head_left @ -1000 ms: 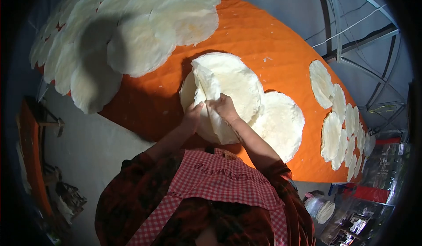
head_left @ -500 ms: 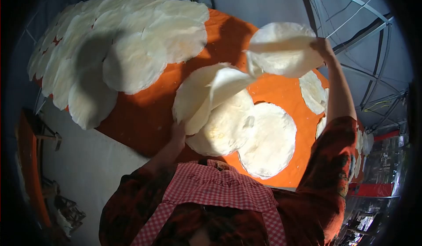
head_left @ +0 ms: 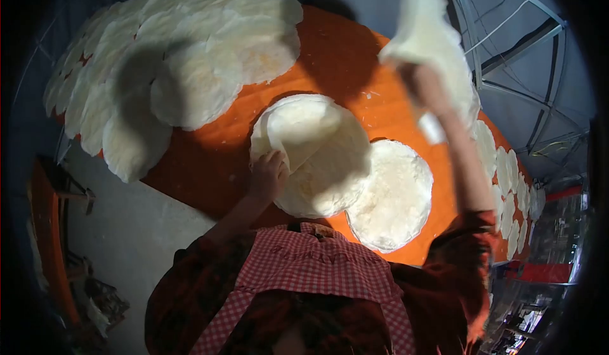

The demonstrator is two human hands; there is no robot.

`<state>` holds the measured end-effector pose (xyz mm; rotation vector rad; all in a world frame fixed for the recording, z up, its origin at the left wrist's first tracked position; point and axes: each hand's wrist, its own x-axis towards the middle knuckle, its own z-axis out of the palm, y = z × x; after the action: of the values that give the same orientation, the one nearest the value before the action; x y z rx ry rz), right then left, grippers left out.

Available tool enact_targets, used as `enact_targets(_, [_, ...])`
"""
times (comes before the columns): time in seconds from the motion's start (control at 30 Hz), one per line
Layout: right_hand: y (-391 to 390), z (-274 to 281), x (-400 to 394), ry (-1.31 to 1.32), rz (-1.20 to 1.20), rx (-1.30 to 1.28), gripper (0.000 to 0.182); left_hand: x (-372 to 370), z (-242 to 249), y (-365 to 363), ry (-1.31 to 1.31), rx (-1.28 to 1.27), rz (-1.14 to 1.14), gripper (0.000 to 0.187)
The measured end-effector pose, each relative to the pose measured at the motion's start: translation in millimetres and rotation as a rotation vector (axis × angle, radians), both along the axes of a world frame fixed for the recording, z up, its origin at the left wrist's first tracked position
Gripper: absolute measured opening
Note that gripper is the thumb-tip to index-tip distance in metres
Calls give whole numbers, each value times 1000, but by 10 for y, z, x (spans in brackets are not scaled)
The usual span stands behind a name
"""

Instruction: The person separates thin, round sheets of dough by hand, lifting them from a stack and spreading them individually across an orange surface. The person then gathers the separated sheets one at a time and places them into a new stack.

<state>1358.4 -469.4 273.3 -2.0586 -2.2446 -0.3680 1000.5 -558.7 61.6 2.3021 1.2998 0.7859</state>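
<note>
My left hand (head_left: 269, 174) is closed at the left side of a stack of thin round flatbreads (head_left: 323, 184), its fingers curled on the folded edge of the top sheet (head_left: 295, 145). Up at the right, my right hand (head_left: 424, 88) is blurred by motion and grips a loose flatbread (head_left: 425, 28), which hangs bent and smeared in the air. Beside the first stack, partly touching it, lies another pale round stack (head_left: 393, 196). Both stacks rest on an orange cloth surface (head_left: 216, 171).
Many overlapping flatbread rounds (head_left: 209, 44) cover the far left of the orange surface. More rounds (head_left: 507, 171) lie along its right end. Metal frame bars (head_left: 520, 50) stand behind at the right, and an orange-topped piece of furniture (head_left: 47, 228) is at the left.
The loose flatbread in my right hand has swung up and bent over, away from the stack. My left hand has moved up and right onto the stack, where the big raised fold now lies flatter.
</note>
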Motion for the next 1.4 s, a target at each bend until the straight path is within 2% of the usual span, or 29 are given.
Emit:
enact_targets(0.03, [-302, -459, -240, 5, 355, 158, 16, 29, -32, -9, -100, 60, -13, 39])
enact_targets(0.07, [-541, -912, -502, 45, 100, -208, 11, 59, -69, -27, -199, 115, -26, 35])
enact_targets(0.1, [-870, -1335, -696, -35, 198, -181, 8, 81, -109, -53, -268, 108, 18, 30])
enact_targets(0.17, [-1313, -2111, -937, 225, 236, -202, 14, 10, -436, -85, -344, -86, 44, 32])
enact_targets(0.2, [-1481, -2350, -985, 290, 238, -210, 14, -45, -587, -99, -375, -182, 59, 33])
enact_targets(0.23, [-1583, -2440, -1035, 356, 236, -216, 16, -61, -614, -120, -505, -167, 80, 32])
enact_targets(0.27, [-1633, -2506, -1037, 363, 218, -205, 16, -83, -626, -143, -499, -173, 177, 33])
enact_targets(0.33, [-1698, -2537, -1071, 375, 184, -186, 17, -139, -537, -175, -483, -183, 374, 34])
enact_targets(0.37, [-1688, -2523, -1049, 435, 184, -204, 17, -160, -727, -127, -778, -470, 427, 38])
enact_targets(0.43, [-1557, -2422, -880, 543, 183, -232, 18, -97, -602, -90, -926, -658, 458, 38])
enact_targets(0.47, [-1376, -2365, -731, 467, 7, -454, 20, -55, -554, -52, -1003, -751, 470, 38])
enact_targets(0.5, [-1145, -1993, -625, 576, 51, -320, 16, -48, -571, -9, -933, -806, 426, 39])
enact_targets(0.53, [-806, -1905, -331, 709, -22, -345, 19, -69, -600, 44, -866, -849, 378, 40])
enact_targets(0.57, [-392, -1561, -80, 660, -72, -364, 19, -53, -589, 125, -800, -880, 324, 41])
enact_targets(0.6, [128, -1387, 292, 502, 3, -349, 20, -7, -493, 185, -771, -848, 316, 41])
enact_targets(0.63, [494, -956, 547, 426, 76, -243, 20, 30, -368, 192, -743, -814, 311, 41])
enact_targets(0.67, [835, -526, 723, 345, 26, -204, 21, 57, -317, 166, -713, -790, 313, 41])
enact_targets(0.73, [1436, 268, 1001, 203, -26, -8, 31, 72, -525, 231, -864, -800, 329, 39])
enact_targets(0.77, [1607, 629, 1029, 126, 2, 116, 30, 75, -608, 288, -936, -807, 337, 37])
enact_targets(0.87, [1780, 1370, 790, 2, 79, 332, 25, 53, -466, 302, -840, -836, 337, 36])
enact_targets(0.9, [1796, 1427, 673, -35, 57, 360, 19, 31, -396, 308, -674, -862, 304, 34])
enact_targets(0.97, [1931, 1174, 634, -40, 130, 414, 20, -6, -315, 310, -336, -915, 235, 31])
enact_targets(1.03, [2073, 659, 685, -59, 176, 458, 20, 104, -390, 261, -589, -669, 134, 28])
enact_targets(1.07, [2114, 339, 705, -44, 121, 371, 29, 145, -441, 147, -700, -556, 92, 27])
enact_targets(1.13, [2058, -302, 662, 1, 36, 93, 43, 231, -661, 64, -914, -570, -31, 23])
enact_targets(1.2, [1746, -989, 440, 154, 111, -6, 52, 264, -173, 183, -537, -378, -276, 25])
enact_targets(1.27, [871, -916, -391, 506, 451, -64, 55, 306, 34, 169, -477, -446, -354, 23])
enact_targets(1.33, [233, -1136, -744, 240, 845, -145, 59, 353, 81, 110, -480, -528, -386, 21])
enact_targets(1.4, [-452, -1099, -1142, 130, 941, -384, 56, 335, 92, 47, -526, -627, -376, 17])
